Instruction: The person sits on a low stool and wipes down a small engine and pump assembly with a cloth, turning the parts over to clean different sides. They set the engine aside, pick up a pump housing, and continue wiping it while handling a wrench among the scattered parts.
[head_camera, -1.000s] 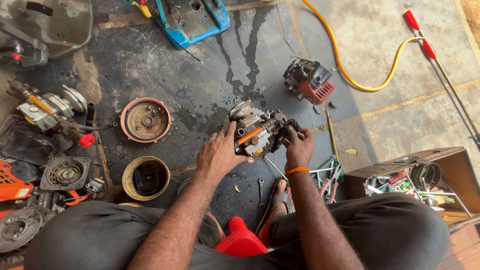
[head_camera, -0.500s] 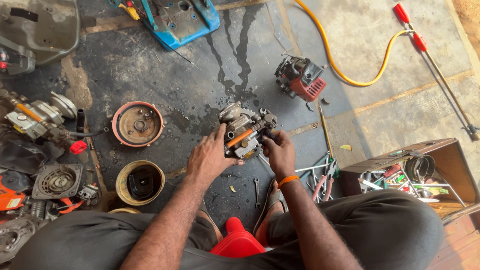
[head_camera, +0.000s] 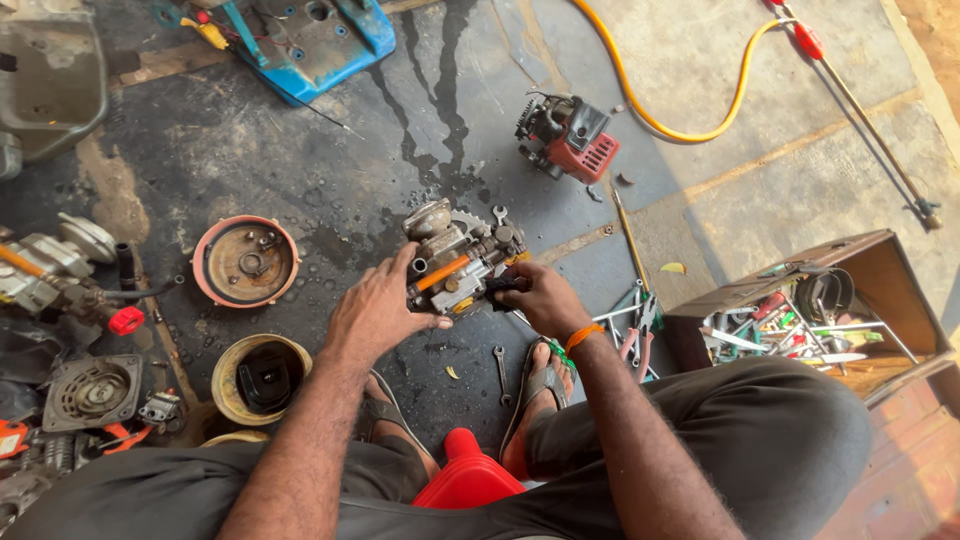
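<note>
Nearby, both hands' fingers closed on grey pump assembly (head_camera: 455, 262), round rusty cover (head_camera: 245, 262) left, wrench (head_camera: 500, 363) below, toolbox (head_camera: 880, 270) right

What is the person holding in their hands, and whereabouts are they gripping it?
A small grimy engine part. The left hand grips its left side, thumb toward the orange piece; the right hand holds its right side, pressing something small and dark there.

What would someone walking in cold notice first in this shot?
Most likely the greasy small engine block at the centre, gripped by the left hand while the right hand presses a dark piece against its side. Next comes the yellow hose curving across the concrete at upper right, past a small red engine, and the open wooden toolbox at right.
</note>
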